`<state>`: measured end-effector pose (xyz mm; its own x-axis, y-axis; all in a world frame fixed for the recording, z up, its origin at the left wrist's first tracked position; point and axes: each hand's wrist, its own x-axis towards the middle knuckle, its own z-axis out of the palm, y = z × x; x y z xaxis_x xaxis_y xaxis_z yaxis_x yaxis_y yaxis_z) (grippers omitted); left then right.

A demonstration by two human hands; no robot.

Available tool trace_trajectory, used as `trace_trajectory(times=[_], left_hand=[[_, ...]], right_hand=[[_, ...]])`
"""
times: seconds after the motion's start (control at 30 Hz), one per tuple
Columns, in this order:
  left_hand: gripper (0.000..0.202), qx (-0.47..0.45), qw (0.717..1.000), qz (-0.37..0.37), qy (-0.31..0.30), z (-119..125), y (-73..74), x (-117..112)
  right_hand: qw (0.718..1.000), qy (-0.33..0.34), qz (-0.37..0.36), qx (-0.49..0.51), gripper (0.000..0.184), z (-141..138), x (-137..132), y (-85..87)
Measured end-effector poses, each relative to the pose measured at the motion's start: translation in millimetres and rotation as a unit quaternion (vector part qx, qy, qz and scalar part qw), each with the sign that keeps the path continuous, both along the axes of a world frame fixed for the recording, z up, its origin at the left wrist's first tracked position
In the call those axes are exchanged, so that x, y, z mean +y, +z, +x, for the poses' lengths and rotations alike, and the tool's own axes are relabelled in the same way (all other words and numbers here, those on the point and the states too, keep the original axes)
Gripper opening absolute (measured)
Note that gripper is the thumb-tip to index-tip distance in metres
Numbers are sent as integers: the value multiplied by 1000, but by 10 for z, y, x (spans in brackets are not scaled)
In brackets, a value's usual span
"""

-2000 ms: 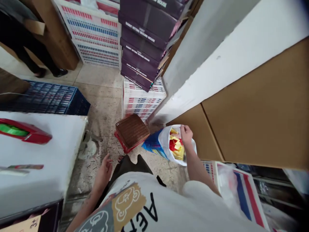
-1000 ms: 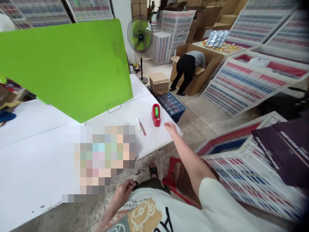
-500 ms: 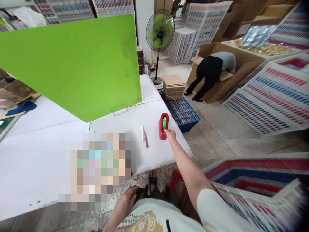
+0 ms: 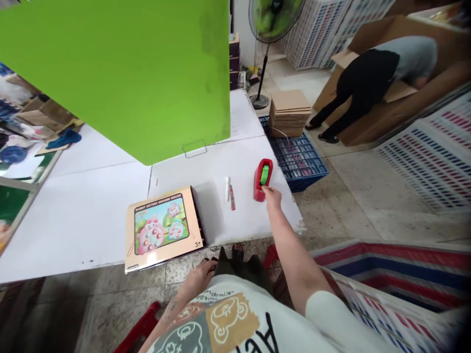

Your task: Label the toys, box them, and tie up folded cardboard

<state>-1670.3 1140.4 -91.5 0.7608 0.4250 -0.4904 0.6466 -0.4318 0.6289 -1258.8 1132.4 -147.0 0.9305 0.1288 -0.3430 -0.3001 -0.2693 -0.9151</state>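
Observation:
My right hand (image 4: 273, 197) reaches to the front end of a red tape dispenser (image 4: 258, 192) near the table's right edge. Its thumb and finger are pinched at the end of the green tape roll (image 4: 264, 175); the bit of tape between them is too small to see clearly. My left hand (image 4: 204, 272) hangs low by my dark trousers, below the table edge, fingers loosely stretched and holding nothing visible. A toy box (image 4: 191, 215) with a cartoon picture lies flat at the table's front edge. Between box and dispenser lie a white stick-like tube (image 4: 227, 189) and a slim red cutter-like tool (image 4: 232, 198).
A large green board (image 4: 147, 83) stands tilted over the white table (image 4: 91, 215), with a wire handle-like loop (image 4: 194, 149) at its foot. Beyond the right edge are a blue crate (image 4: 301, 164), stacked cardboard (image 4: 290, 113), a fan (image 4: 263, 78) and a person (image 4: 371, 73) bending into a carton.
The camera view has tilted down and shifted left, so the table things appear higher and farther right. My right hand stays at the dispenser. The toy box's picture now shows clearly.

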Motion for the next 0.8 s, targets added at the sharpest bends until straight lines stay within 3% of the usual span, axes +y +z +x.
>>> trace_trajectory(times=[0.27,0.57,0.7,0.8], left_hand=[[39,1,1000,-16,-21,121,-20,-32],[39,-2,999,-35,-31,138,35,-56],[36,-10,998,-56,-13,268,193,-23],[34,-15,997,-62,-42,530,347,48]], right_hand=[[999,-29,24,-1,17,-12,30,44],[996,-35,81,11,19,-190,-32,266],[993,-44,109,19,20,-352,-125,327],[991,-48,118,26,19,-425,-166,365]])
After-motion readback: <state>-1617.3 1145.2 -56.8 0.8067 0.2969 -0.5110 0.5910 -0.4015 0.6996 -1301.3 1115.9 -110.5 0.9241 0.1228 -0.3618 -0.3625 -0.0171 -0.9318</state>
